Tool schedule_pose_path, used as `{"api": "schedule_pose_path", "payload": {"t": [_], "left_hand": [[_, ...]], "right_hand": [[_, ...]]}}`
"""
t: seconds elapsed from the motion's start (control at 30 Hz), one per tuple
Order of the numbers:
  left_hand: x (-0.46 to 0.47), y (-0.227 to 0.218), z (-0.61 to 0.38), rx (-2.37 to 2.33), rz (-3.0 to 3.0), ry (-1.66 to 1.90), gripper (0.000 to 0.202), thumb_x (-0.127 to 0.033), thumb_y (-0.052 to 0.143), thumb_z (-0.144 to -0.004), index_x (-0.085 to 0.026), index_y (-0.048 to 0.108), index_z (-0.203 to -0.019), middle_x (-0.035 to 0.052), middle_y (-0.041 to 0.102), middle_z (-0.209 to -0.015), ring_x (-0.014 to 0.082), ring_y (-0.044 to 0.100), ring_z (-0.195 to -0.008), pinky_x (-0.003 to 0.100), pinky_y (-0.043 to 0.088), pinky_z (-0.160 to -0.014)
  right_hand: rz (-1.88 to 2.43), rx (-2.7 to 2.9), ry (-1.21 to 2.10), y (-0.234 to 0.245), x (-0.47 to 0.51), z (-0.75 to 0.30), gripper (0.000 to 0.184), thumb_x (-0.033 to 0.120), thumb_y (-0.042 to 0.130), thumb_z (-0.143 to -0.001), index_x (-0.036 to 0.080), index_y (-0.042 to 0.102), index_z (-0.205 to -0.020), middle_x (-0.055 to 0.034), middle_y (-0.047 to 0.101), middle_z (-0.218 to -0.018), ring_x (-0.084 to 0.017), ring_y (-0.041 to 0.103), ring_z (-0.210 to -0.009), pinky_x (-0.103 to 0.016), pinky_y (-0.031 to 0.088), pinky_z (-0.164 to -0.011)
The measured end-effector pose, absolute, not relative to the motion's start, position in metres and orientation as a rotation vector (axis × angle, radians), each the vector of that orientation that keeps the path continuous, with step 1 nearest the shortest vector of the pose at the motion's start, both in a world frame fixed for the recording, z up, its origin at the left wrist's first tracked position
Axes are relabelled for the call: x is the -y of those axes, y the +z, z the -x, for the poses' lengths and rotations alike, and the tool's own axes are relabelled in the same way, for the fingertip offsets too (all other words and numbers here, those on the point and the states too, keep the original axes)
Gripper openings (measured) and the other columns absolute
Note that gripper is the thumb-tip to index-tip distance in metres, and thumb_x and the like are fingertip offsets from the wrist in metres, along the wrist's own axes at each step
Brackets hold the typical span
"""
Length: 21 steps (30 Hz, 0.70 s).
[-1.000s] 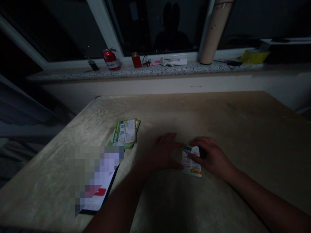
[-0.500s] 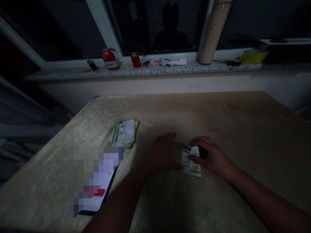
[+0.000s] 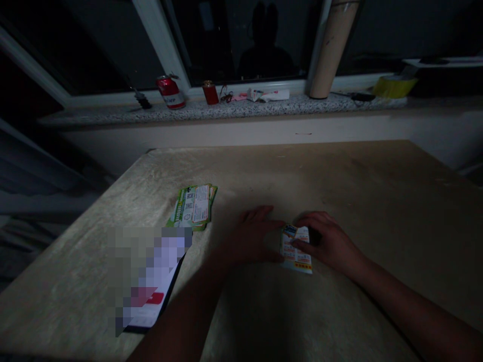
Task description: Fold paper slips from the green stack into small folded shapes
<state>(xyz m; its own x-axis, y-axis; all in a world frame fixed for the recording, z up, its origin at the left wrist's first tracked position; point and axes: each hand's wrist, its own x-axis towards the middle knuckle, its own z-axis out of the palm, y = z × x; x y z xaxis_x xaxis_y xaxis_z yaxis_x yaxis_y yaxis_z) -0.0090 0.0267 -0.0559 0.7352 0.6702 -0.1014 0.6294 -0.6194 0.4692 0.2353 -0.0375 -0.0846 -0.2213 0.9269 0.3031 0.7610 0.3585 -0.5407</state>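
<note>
A small printed paper leaflet [image 3: 296,254], white with blue and orange print, lies on the wooden table [image 3: 339,176] between my hands. My left hand [image 3: 252,236] rests flat on the table with fingers stretched out, its fingertips at the leaflet's left edge. My right hand [image 3: 326,241] has curled fingers pressing down on the leaflet's top right part. To the left lies a green leaflet stack [image 3: 194,206].
A tablet or phone with a lit, blurred screen [image 3: 149,281] lies near the front left. The stone windowsill [image 3: 226,110] carries a red can [image 3: 171,92], a small red container [image 3: 210,93], wrappers, a cardboard tube [image 3: 332,48] and yellow tape [image 3: 394,86].
</note>
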Motion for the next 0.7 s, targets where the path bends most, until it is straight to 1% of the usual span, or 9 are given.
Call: {"api": "schedule_pose_path", "payload": {"t": [0.17,0.3,0.6,0.7], "left_hand": [[-0.0265,-0.0567,0.0089,-0.99,-2.458,0.118,0.08,-0.058,0.085,-0.068,-0.037,0.057,-0.14,0.0078,0.031,-0.166,0.0391,0.031,-0.15,0.06,0.023,-0.12],[-0.0263,-0.056,0.0085,-0.981,-2.47,0.132,0.08,-0.059,0.086,-0.067,-0.037,0.058,-0.139,0.0074,0.031,-0.166,0.0384,0.032,-0.15,0.058,0.023,-0.121],[-0.0263,-0.0555,0.0079,-0.995,-2.474,0.109,0.081,-0.055,0.087,-0.067,-0.037,0.057,-0.14,0.0061,0.031,-0.166,0.0382,0.031,-0.15,0.056,0.023,-0.121],[-0.0262,-0.0565,0.0081,-0.996,-2.472,0.118,0.082,-0.058,0.086,-0.066,-0.036,0.058,-0.14,0.0069,0.032,-0.165,0.039,0.032,-0.149,0.056,0.023,-0.122]], "right_hand": [[1.459,2.039,0.367,-0.0853,0.0375,-0.2356,0.025,0.033,0.076,-0.084,0.027,0.068,-0.107,-0.0073,0.072,-0.11,-0.029,0.065,-0.107,-0.049,0.052,-0.093],[1.443,2.056,0.369,-0.0863,0.0376,-0.2367,0.027,0.034,0.076,-0.085,0.027,0.067,-0.109,-0.0074,0.071,-0.111,-0.029,0.064,-0.108,-0.049,0.051,-0.094],[1.458,2.055,0.37,-0.0845,0.0386,-0.2346,0.027,0.032,0.077,-0.084,0.025,0.067,-0.109,-0.0077,0.07,-0.112,-0.029,0.063,-0.108,-0.048,0.051,-0.094],[1.469,2.077,0.353,-0.0827,0.0396,-0.2346,0.026,0.032,0.076,-0.085,0.026,0.067,-0.109,-0.0081,0.07,-0.113,-0.03,0.063,-0.109,-0.05,0.051,-0.095]]}}
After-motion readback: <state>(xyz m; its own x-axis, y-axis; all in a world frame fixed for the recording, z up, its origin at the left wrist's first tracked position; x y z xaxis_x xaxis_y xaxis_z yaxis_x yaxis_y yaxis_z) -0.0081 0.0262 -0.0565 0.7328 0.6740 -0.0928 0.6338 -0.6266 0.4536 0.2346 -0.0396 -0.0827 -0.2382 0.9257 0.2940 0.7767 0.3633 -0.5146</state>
